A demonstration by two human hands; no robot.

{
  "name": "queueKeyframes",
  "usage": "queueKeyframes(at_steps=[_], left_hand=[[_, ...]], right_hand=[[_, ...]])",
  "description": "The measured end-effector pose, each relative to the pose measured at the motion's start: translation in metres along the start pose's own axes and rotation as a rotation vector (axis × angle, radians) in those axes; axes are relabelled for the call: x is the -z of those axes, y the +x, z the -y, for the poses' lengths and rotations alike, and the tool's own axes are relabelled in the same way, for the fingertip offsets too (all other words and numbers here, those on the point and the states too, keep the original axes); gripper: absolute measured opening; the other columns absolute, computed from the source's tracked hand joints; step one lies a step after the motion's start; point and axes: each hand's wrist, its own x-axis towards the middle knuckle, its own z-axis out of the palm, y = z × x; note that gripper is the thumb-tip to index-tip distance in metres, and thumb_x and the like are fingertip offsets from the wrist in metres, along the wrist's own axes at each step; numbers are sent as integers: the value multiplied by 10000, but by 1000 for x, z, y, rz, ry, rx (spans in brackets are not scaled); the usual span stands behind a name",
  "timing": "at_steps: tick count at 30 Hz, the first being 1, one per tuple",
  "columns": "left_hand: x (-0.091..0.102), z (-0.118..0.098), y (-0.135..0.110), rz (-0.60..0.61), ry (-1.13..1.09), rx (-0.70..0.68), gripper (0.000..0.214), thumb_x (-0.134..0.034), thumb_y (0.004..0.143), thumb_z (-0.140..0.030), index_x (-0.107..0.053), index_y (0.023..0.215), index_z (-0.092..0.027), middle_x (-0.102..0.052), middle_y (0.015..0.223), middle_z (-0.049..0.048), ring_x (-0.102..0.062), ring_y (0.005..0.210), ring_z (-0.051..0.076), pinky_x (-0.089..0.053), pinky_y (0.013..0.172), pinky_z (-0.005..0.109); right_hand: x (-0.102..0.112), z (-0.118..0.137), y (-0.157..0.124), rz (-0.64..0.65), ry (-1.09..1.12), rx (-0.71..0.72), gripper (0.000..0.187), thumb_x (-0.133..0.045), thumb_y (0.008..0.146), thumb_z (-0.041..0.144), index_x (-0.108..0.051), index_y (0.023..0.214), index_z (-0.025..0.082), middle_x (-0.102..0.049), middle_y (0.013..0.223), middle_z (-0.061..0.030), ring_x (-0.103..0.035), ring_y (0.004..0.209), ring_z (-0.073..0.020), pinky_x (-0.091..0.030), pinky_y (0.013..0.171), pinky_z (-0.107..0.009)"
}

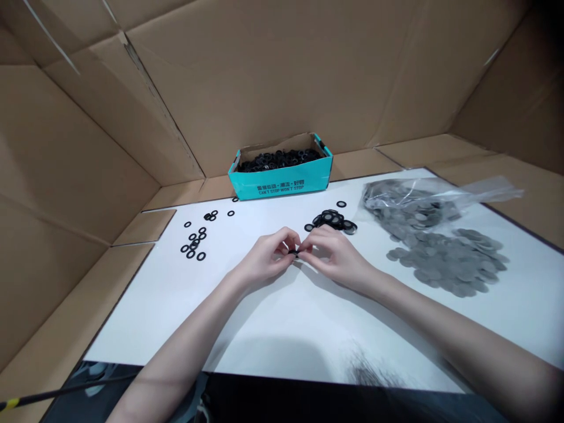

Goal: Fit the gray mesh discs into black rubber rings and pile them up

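Observation:
My left hand (269, 257) and my right hand (335, 257) meet fingertip to fingertip over the middle of the white table (273, 329). Both pinch one small black ring (294, 253) between them. Just beyond my right hand lies a small pile of black rings with grey centres (332, 220). Loose black rubber rings (196, 238) are scattered to the left of my left hand.
A teal cardboard box (282, 182) full of black rings stands at the back centre. To the right lie a heap of grey round discs (453, 261) and a clear plastic bag (414, 202) holding more. Brown cardboard walls (286, 76) surround the table.

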Motion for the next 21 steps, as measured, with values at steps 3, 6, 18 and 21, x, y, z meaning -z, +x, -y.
queueKeyframes(at_steps=[3, 6, 18, 21], left_hand=[[-1, -1, 0, -14, -25, -22, 134, -554, 836, -96, -553, 936, -185, -640, 915, 22, -594, 823, 118, -499, 782, 259], [-3, -1, 0, -22, -21, -41, 125, -555, 838, -98, -564, 933, -179, -649, 909, 24, -592, 811, 119, -494, 765, 257], [-2, -6, 0, 17, -21, -3, 127, -525, 830, -81, -510, 901, -186, -586, 854, -5, -549, 728, 92, -461, 673, 212], [-1, -5, 0, 25, -28, 6, 122, -523, 832, -85, -502, 897, -186, -571, 843, -10, -547, 723, 91, -459, 664, 212]], right_hand=[[1, 1, 0, -17, -18, 4, 129, -629, 889, 239, -635, 766, 203, -668, 783, -48, -523, 809, -211, -354, 730, -351], [1, 1, 0, -2, -30, 6, 168, -622, 901, 234, -616, 736, 199, -667, 780, -45, -517, 805, -207, -344, 727, -345], [-5, 0, -2, -12, 0, 44, 195, -577, 898, 166, -525, 711, 188, -615, 738, -29, -505, 775, -187, -327, 697, -313], [-4, 0, -1, -18, -4, 40, 192, -575, 897, 169, -529, 711, 188, -616, 734, -30, -503, 765, -185, -326, 694, -313]])
